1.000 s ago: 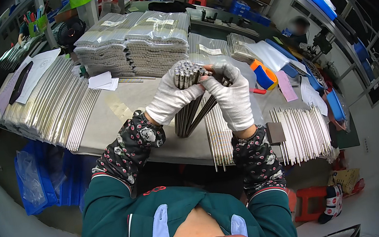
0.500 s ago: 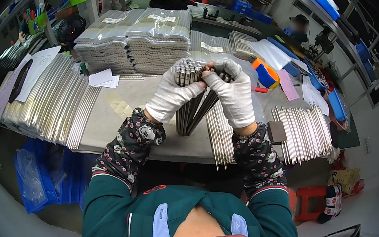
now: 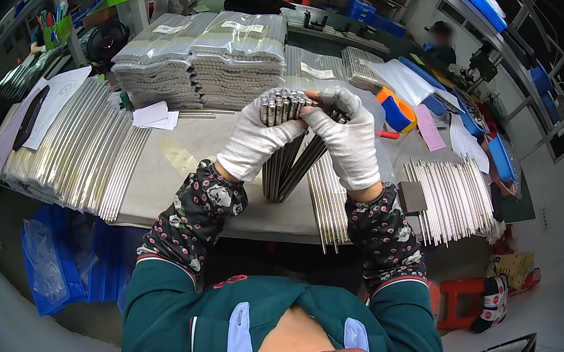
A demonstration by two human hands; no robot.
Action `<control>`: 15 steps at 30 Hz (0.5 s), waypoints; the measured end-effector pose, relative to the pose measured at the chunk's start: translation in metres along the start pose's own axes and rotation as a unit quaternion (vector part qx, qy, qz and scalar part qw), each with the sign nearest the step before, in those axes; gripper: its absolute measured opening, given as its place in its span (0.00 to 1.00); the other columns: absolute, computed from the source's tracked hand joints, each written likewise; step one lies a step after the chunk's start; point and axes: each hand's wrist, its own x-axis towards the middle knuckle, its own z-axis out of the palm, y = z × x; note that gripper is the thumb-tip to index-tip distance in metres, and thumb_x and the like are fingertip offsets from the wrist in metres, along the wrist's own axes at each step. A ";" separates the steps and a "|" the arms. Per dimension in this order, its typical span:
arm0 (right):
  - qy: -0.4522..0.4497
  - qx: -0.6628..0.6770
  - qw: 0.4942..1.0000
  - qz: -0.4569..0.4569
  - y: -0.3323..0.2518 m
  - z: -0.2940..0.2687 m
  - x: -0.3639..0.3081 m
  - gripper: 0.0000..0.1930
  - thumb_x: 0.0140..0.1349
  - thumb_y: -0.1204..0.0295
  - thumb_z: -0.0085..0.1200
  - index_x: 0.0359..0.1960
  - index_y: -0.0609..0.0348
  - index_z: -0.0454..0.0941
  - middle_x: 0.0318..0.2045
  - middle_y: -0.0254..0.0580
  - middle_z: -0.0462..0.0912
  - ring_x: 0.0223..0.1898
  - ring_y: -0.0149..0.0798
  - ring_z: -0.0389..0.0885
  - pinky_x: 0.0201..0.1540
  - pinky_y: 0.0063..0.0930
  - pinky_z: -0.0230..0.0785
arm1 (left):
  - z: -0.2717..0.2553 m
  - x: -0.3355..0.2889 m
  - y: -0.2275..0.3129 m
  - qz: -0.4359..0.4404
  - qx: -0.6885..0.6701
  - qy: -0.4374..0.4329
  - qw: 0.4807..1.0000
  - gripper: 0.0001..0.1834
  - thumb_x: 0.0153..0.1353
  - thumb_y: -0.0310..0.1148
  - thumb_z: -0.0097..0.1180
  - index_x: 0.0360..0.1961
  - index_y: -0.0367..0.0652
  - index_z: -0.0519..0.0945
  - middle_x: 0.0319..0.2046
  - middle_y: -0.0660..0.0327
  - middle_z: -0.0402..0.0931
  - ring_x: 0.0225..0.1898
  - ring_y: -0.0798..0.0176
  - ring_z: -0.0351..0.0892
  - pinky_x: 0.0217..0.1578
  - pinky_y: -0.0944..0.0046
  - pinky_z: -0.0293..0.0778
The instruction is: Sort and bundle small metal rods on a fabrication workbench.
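Observation:
A bundle of metal rods (image 3: 281,110) stands tilted over the table, its round upper ends bunched between my gloved hands. My left hand (image 3: 256,140) wraps round the bundle from the left. On the other side my right hand (image 3: 347,136) closes on some of the rods, with bare fingertips at their tops. Lower down, the rods split into two groups that lean apart. Just below my right hand, more rods (image 3: 328,205) lie side by side on the table. A row of silver rods (image 3: 450,197) is at the right, with a dark grey block (image 3: 411,196) at its left edge.
Bagged rods are stacked high (image 3: 235,55) at the back, and more bagged rods (image 3: 67,146) cover the left side. White paper slips (image 3: 156,116) lie between. An orange and blue tape dispenser (image 3: 396,109) stands right of my hands. Blue crates (image 3: 81,260) sit below left. A person (image 3: 440,44) is far right.
My hands stay nearly in place around the bundle. My right fingertips have shifted slightly at the rod tops. The far-right person's head has moved a little.

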 end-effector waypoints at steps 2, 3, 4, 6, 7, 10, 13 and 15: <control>0.012 0.012 1.000 0.002 0.001 0.000 0.000 0.12 0.56 0.79 0.62 0.42 0.62 0.80 0.31 0.31 0.81 0.32 0.23 0.75 0.39 0.18 0.71 | -0.001 0.000 -0.001 0.017 -0.001 -0.008 1.000 0.17 0.59 0.23 0.63 0.50 0.41 0.78 0.46 0.64 0.80 0.47 0.71 0.78 0.50 0.69 0.74; 0.007 -0.010 1.000 -0.022 0.002 -0.003 0.000 0.12 0.56 0.79 0.62 0.42 0.62 0.80 0.32 0.32 0.80 0.33 0.23 0.75 0.39 0.18 0.71 | -0.002 0.000 0.000 0.002 0.004 -0.006 1.000 0.18 0.59 0.22 0.63 0.51 0.41 0.77 0.46 0.64 0.80 0.48 0.71 0.77 0.51 0.69 0.74; 0.003 -0.032 0.998 -0.046 0.003 -0.004 0.001 0.12 0.56 0.79 0.62 0.42 0.62 0.80 0.32 0.32 0.80 0.34 0.23 0.75 0.39 0.18 0.71 | -0.003 0.000 0.000 -0.012 0.010 -0.003 1.000 0.18 0.59 0.22 0.62 0.51 0.41 0.77 0.46 0.64 0.80 0.48 0.71 0.77 0.51 0.69 0.74; 0.008 -0.009 0.999 -0.039 0.008 -0.005 0.003 0.12 0.55 0.79 0.62 0.42 0.61 0.80 0.33 0.32 0.80 0.34 0.23 0.75 0.39 0.19 0.71 | -0.002 0.001 -0.005 0.007 -0.002 -0.010 1.000 0.19 0.59 0.22 0.62 0.52 0.41 0.76 0.46 0.64 0.80 0.48 0.71 0.77 0.51 0.69 0.74; 0.013 0.013 0.999 -0.033 0.008 -0.005 0.004 0.12 0.55 0.80 0.62 0.43 0.61 0.80 0.34 0.32 0.80 0.35 0.23 0.76 0.39 0.19 0.71 | -0.001 0.002 -0.006 0.026 -0.013 -0.017 0.999 0.19 0.59 0.22 0.62 0.52 0.42 0.76 0.46 0.64 0.80 0.48 0.71 0.77 0.50 0.69 0.74; 0.008 0.023 1.000 0.010 -0.006 -0.002 0.001 0.12 0.55 0.80 0.62 0.42 0.61 0.80 0.35 0.32 0.79 0.35 0.23 0.76 0.40 0.18 0.71 | 0.002 -0.001 -0.006 0.017 -0.051 -0.003 0.999 0.20 0.59 0.23 0.63 0.53 0.41 0.75 0.46 0.64 0.80 0.48 0.71 0.78 0.50 0.69 0.74; -0.039 -0.012 0.999 0.026 -0.007 -0.007 0.002 0.12 0.55 0.79 0.63 0.42 0.62 0.80 0.34 0.33 0.80 0.36 0.24 0.77 0.41 0.18 0.71 | -0.004 0.001 -0.005 -0.011 -0.009 0.003 1.000 0.19 0.59 0.24 0.63 0.52 0.41 0.76 0.46 0.64 0.80 0.47 0.71 0.78 0.50 0.70 0.75; -0.029 0.004 0.999 0.015 -0.006 -0.002 0.002 0.11 0.55 0.79 0.63 0.41 0.62 0.80 0.34 0.33 0.81 0.36 0.24 0.77 0.42 0.19 0.72 | -0.001 0.000 -0.004 -0.008 -0.021 0.001 1.000 0.18 0.59 0.24 0.63 0.51 0.41 0.76 0.45 0.65 0.80 0.47 0.71 0.78 0.49 0.70 0.75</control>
